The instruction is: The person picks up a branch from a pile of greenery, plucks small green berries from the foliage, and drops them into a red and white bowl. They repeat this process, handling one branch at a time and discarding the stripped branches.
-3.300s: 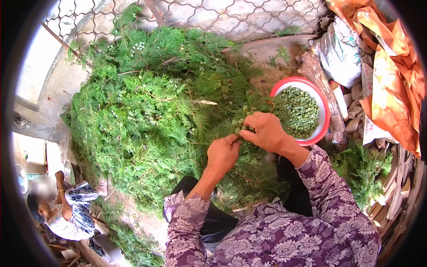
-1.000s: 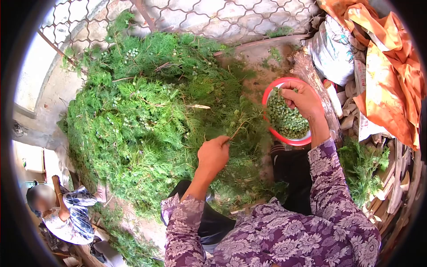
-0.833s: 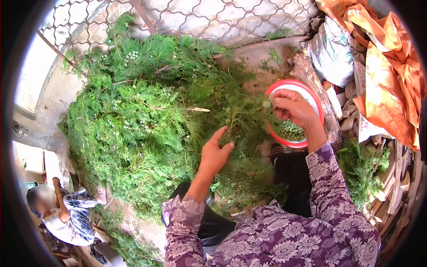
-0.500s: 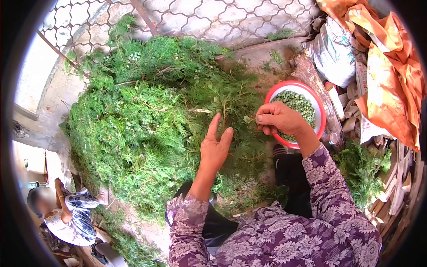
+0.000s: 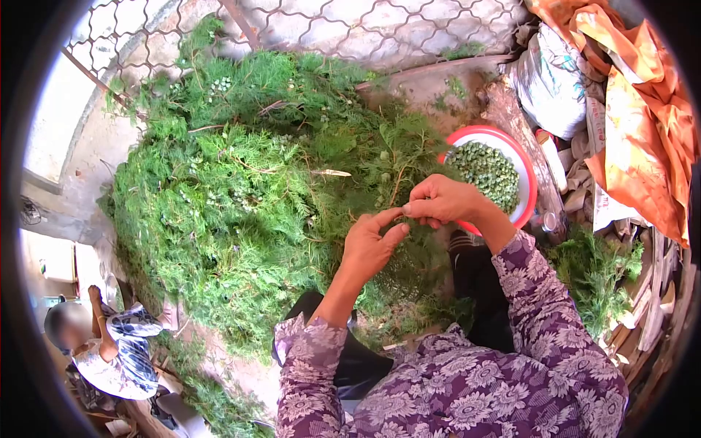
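My left hand [image 5: 371, 246] is in front of the green pile, its index finger and thumb extended around a leafy conifer branch [image 5: 398, 182] whose brown stem rises just above the fingertips. Against the left index fingertip, my right hand [image 5: 447, 200] pinches with thumb and forefinger; what lies in the pinch is too small to make out. Right behind that hand is a white basin with a red rim [image 5: 531, 191], holding many small green cones [image 5: 485, 174]. A big heap of cut conifer branches [image 5: 241, 197] spreads to the left of both hands.
A wire mesh fence [image 5: 328, 29] runs along the back. White sacks [image 5: 551, 84] and an orange cloth [image 5: 646, 139] are piled at right, above split wood [image 5: 653, 314]. Another person [image 5: 117, 343] sits at lower left. A log [image 5: 515, 109] lies beside the basin.
My left hand has moved right with the branch, and my right hand has come left and down from the basin's edge, so their fingertips now meet. The seated person's hand has risen slightly.
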`<control>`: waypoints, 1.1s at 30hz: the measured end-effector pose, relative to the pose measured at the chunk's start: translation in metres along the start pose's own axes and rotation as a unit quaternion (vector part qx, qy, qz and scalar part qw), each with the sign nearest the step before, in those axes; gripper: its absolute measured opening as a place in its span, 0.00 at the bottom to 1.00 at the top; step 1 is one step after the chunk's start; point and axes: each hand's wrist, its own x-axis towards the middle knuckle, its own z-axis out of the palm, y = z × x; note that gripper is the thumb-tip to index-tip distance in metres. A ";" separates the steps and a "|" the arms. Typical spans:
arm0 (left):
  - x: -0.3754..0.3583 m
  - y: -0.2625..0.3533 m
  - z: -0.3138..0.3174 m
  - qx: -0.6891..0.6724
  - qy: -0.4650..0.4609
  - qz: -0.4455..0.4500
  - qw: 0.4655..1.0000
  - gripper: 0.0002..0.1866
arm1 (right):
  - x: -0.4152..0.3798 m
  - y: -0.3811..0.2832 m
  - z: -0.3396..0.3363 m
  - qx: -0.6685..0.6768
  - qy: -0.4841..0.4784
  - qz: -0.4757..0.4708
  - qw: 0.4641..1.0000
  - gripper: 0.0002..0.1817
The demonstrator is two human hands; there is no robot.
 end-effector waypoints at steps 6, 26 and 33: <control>-0.001 -0.008 0.006 -0.050 -0.007 0.017 0.999 0.11 | 0.004 0.005 0.006 -0.023 -0.026 0.006 0.999 0.17; 0.007 -0.002 -0.007 -0.310 0.029 -0.160 0.937 0.08 | -0.004 0.007 0.015 0.114 0.008 -0.133 0.985 0.06; 0.007 -0.005 -0.005 -0.321 0.049 -0.144 0.935 0.07 | -0.005 0.006 0.015 0.408 -0.097 -0.087 0.904 0.07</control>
